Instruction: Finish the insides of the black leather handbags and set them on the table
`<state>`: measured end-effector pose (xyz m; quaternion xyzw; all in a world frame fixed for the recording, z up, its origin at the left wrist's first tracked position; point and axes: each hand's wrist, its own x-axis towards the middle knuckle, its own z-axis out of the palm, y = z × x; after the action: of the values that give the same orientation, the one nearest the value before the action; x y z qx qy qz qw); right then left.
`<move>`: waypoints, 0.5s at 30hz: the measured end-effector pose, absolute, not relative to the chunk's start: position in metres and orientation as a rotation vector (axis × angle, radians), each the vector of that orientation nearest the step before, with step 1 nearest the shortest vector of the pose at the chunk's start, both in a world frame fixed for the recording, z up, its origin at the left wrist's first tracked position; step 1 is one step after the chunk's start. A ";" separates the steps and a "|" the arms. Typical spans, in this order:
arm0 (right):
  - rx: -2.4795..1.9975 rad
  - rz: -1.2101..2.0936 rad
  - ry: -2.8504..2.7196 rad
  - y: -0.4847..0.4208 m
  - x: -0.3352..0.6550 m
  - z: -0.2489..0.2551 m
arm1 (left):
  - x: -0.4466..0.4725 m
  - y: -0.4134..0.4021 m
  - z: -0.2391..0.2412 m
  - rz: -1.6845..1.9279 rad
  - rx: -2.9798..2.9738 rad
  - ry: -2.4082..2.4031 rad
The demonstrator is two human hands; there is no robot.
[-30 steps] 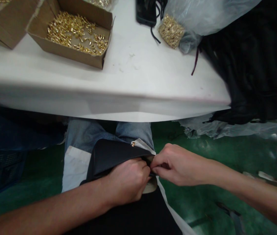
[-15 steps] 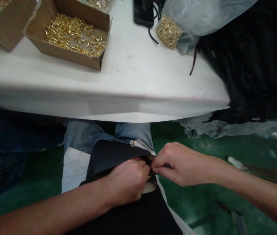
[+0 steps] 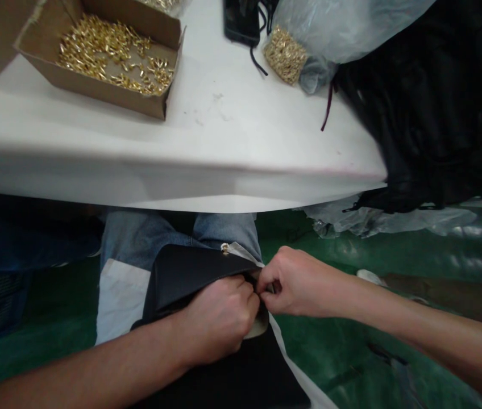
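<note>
A black bag with a smooth leather-like surface lies across my lap, its mouth gaping toward the right. Pale beige lining shows inside that mouth. My left hand is closed in a fist at the opening, fingertips hidden under the raised flap. Facing it, my right hand pinches at the bag's right edge, thumb against curled fingers. Whatever small part may sit between the fingertips is hidden. A small gold fitting shows at the bag's far edge, beside a whitish strip.
On the white table stands a cardboard box of small gold metal pieces. Farther right are a black phone, a clear bag of gold pieces and a heap of black items. Plastic sheeting lies below the table's right end.
The view has shifted slightly, so the table things appear farther left. My right hand's fingers are more tightly curled at the bag's edge. My left hand keeps its place on the bag.
</note>
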<state>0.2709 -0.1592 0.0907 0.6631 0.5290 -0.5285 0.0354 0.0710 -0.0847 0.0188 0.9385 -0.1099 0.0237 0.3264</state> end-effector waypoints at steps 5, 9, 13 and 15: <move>2.011 -1.688 1.645 -0.159 0.276 0.092 | 0.069 -0.085 0.018 0.052 2.454 -0.263; 1.952 -1.825 1.597 -0.156 0.278 0.093 | 0.068 -0.087 0.017 0.068 2.440 -0.270; 2.023 -1.801 1.492 -0.156 0.275 0.091 | 0.068 -0.089 0.015 0.071 2.464 -0.275; 2.048 -1.814 1.470 -0.157 0.274 0.089 | 0.068 -0.089 0.015 0.073 2.467 -0.274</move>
<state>0.2743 -0.1572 0.0890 0.6592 0.4733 -0.5840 0.0180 0.0677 -0.0891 0.0150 0.9402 -0.1042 0.0279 0.3232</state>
